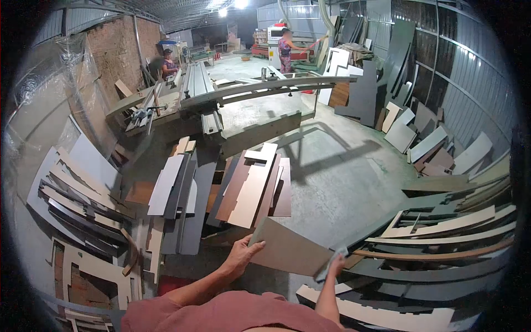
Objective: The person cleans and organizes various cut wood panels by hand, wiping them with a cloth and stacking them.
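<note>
A flat grey-beige panel (290, 246) is held up in front of my body, tilted down to the right. My left hand (243, 255) is closed on its left end, with the thumb over the face. At the other end, my right hand (336, 265) has its fingers closed round a small pale blue-grey cloth or pad (331, 262), which lies against the panel's right edge. Just beyond the panel stand leaning boards, among them a cream board (251, 193) with a notched edge and a brown board (282, 193).
White and dark boards (166, 185) lean to the left. Cut panels (437, 238) are stacked at the right. A long sliding-table machine (265, 87) stands ahead. Two people are farther back, one seated (169, 63) and one standing (285, 51).
</note>
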The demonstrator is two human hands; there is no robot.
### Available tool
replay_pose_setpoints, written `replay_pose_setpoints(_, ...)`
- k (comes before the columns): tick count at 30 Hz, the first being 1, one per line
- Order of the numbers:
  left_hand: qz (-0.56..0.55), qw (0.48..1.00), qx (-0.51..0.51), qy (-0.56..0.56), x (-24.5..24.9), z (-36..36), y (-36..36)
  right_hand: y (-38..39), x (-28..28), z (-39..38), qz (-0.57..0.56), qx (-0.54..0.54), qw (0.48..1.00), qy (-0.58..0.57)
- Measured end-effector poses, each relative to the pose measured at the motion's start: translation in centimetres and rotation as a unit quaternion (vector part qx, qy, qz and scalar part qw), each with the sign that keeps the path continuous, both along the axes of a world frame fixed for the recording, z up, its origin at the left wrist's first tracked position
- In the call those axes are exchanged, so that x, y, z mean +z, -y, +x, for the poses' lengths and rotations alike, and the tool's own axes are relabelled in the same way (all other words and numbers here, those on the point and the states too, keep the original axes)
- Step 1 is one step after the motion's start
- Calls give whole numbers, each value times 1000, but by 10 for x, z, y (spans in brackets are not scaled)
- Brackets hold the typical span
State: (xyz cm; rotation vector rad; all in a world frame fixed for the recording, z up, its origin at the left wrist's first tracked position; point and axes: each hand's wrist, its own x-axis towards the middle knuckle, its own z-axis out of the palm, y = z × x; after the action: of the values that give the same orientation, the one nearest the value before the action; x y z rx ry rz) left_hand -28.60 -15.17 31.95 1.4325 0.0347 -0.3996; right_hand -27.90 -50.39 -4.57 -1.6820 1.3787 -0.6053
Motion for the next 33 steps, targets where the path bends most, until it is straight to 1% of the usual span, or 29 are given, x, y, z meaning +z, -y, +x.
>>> replay_pose_setpoints(1,2,1000,-5,7,-3,0,-2,0,-9,-16,-29,-56,998,15)
replay_pose_setpoints(2,5,1000,-11,15,-4,0,-3,44,-103,-29,10,-23,999,-22)
replay_pose_setpoints(3,5,1000,-11,17,-4,-1,-4,26,-63,-49,162,-50,984,51)
replay_pose_setpoints(4,1,1000,-8,14,-4,-2,-4,1,-27,-71,310,-76,940,124)
replay_pose_setpoints(5,-3,1000,-5,11,-3,-3,-4,-13,-24,-66,310,-75,939,126)
replay_pose_setpoints(7,-9,1000,2,10,-4,-6,-2,-31,-26,-59,357,-56,910,203)
replay_pose_setpoints(10,-28,999,16,13,-5,-7,7,-48,-28,-54,418,-30,853,312)
replay_pose_setpoints(12,-40,999,18,11,-11,-13,16,-69,-26,-67,454,-21,807,377)
replay_pose_setpoints(13,-40,998,25,43,-16,-13,21,-79,-14,-66,427,55,803,412)
replay_pose_setpoints(14,-40,996,32,74,-20,-11,26,-96,27,-63,396,131,794,443)
replay_pose_setpoints(15,-41,996,28,74,-23,-9,30,-115,71,-61,371,201,775,470)
replay_pose_setpoints(16,-66,994,38,77,-25,-6,33,-133,110,-56,343,272,751,494)
replay_pose_setpoints(17,-89,992,49,79,-27,-6,36,-147,132,-50,341,270,753,494)
replay_pose_setpoints(18,-89,992,46,76,-25,-5,39,-161,147,-47,419,168,771,449)
replay_pose_setpoints(19,-93,993,51,57,-21,-3,42,-166,163,-44,489,63,776,395)
replay_pose_setpoints(20,-97,993,57,37,-20,-3,43,-163,186,-42,489,61,777,392)
replay_pose_setpoints(21,-96,993,58,33,-22,-4,44,-157,211,-41,514,111,728,440)
replay_pose_setpoints(22,-108,992,53,46,-26,-5,44,-151,221,-42,537,161,672,484)
replay_pose_setpoints(23,-120,990,47,59,-30,-6,42,-143,210,-40,539,160,673,481)
replay_pose_setpoints(24,-120,990,48,58,-34,-8,40,-130,193,-29,518,153,689,484)
replay_pose_setpoints(25,-118,991,47,33,-40,-10,38,-119,191,-22,496,148,703,487)
replay_pose_setpoints(26,-116,992,45,11,-46,-9,36,-109,190,-20,496,152,702,489)
replay_pose_setpoints(27,-118,992,47,15,-52,-7,34,-102,200,-22,483,155,703,499)
replay_pose_setpoints(29,-162,980,14,-112,-68,-5,25,-87,210,-25,473,157,704,506)
replay_pose_setpoints(30,-163,980,15,-113,-76,-3,19,-77,212,-28,379,163,763,498)
replay_pose_setpoints(31,-58,993,0,-100,-86,0,13,-73,223,-33,280,166,813,483)
replay_pose_setpoints(32,47,995,-17,-85,-99,5,7,-71,235,-40,279,164,815,481)
replay_pose_setpoints(33,62,997,17,-52,-127,14,4,-72,269,-49,181,199,850,452)
